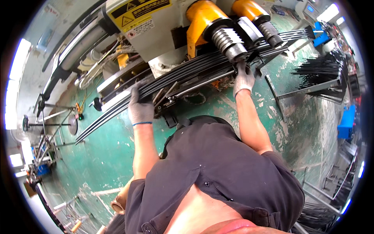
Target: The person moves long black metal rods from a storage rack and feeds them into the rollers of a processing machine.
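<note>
Leftmost, we have a metal frame (43, 146) on the green floor (97, 171), and near it a round disc (73, 125) on a stand. Close by, the lower ends of a bundle of long dark rods (194, 67) fan slightly apart; the bundle slants upward to the right, across the front of a pale machine body (157, 46) with warning stickers. Our gloved left hand (141, 109) lies against the rods along their left stretch, a finger extended over them, though we cannot tell whether it grips them or only steadies them. Between our two hands, a slim metal bar (202, 82) runs just below the rods, on our side of them. Farther right, an orange housing (204, 19) looms over the bundle, and its ribbed metal cylinder (228, 41) comes down right beside our gloved right hand (244, 79), crowding it. The fingers there are partly hidden near the cylinder's end, so we cannot tell whether they pinch anything. A second orange housing (251, 11) with its own cylinder stands next in line above the rods. Beyond it, a rack (309, 89) holds many loose black rods, and a blue bin (346, 121) sits near the right rim.
</note>
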`<state>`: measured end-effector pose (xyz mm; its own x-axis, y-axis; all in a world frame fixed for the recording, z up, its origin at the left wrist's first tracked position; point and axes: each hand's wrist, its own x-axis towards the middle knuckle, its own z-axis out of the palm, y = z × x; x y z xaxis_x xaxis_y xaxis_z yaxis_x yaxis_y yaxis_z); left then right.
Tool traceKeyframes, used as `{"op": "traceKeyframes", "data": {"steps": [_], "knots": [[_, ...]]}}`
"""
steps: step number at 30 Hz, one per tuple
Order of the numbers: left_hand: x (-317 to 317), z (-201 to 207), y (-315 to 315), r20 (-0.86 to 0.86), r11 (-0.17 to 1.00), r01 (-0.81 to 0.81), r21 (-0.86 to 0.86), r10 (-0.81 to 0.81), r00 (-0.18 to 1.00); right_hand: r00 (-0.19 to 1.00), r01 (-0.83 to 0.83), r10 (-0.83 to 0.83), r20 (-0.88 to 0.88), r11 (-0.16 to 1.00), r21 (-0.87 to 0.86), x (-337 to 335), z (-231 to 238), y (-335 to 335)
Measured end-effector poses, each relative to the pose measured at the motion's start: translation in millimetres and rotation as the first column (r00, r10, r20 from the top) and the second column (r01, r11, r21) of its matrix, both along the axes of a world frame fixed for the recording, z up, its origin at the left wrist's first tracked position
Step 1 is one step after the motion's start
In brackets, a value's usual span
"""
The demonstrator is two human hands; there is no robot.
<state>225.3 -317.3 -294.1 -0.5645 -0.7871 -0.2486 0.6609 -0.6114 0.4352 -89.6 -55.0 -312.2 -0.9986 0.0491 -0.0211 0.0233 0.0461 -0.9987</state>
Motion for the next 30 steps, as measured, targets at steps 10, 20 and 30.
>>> {"op": "traceKeyframes", "data": {"steps": [10,20,30], "knots": [[44.8,13.2,-27.5,0.155,0.947,-0.313,0.072,0.3,0.941,0.925,-0.013,0.091,0.369,0.978,-0.208,39.1,-39.0,74.7],[0.5,22.6,14.4,0.148,0.976,-0.219,0.012,0.215,0.965,0.922,-0.128,0.155,0.354,0.987,-0.099,31.4,-58.5,83.7],[70.3,23.8,-1.4,-0.036,0.971,-0.222,0.083,0.226,0.974,0.741,-0.513,0.435,0.512,0.858,0.012,20.9,-108.9,100.2]]}}
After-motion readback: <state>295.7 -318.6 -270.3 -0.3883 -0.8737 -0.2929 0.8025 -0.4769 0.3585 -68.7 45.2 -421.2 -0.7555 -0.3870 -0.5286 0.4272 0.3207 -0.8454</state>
